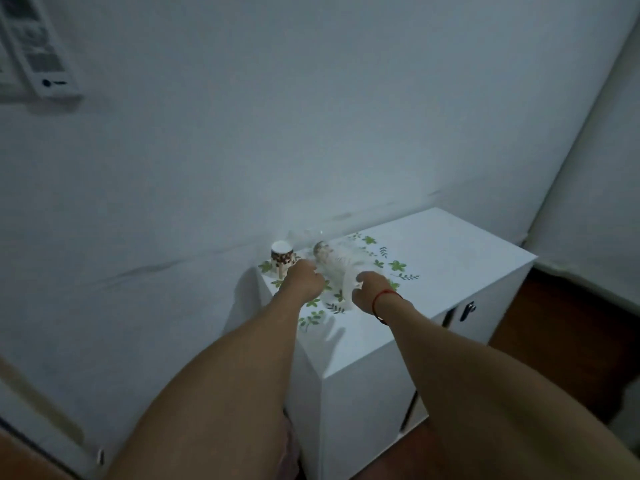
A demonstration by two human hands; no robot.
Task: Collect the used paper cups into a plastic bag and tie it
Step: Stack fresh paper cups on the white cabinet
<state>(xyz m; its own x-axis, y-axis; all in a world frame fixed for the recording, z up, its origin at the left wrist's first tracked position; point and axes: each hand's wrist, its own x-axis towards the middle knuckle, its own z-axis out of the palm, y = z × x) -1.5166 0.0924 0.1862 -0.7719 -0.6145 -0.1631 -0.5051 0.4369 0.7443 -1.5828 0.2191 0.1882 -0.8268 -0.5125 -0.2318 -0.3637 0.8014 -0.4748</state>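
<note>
Both hands are out over the far left corner of the cabinet (433, 271). The right hand (372, 289), red string (382, 297) on the wrist, has the near edge of the clear plastic bag (341, 268) pinched. The left hand (304, 277) is curled up against the bag's left side, but it's too blurry to tell if it's actually got hold. One paper cup (321, 251) is lying inside the bag, and another cup (282, 256) stands upright right at the corner, just left of the left hand.

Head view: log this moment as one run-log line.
left hand grips clear plastic bag | right hand grips it | bagged paper cup lies inside | brown-patterned paper cup upright on white cabinet
</note>
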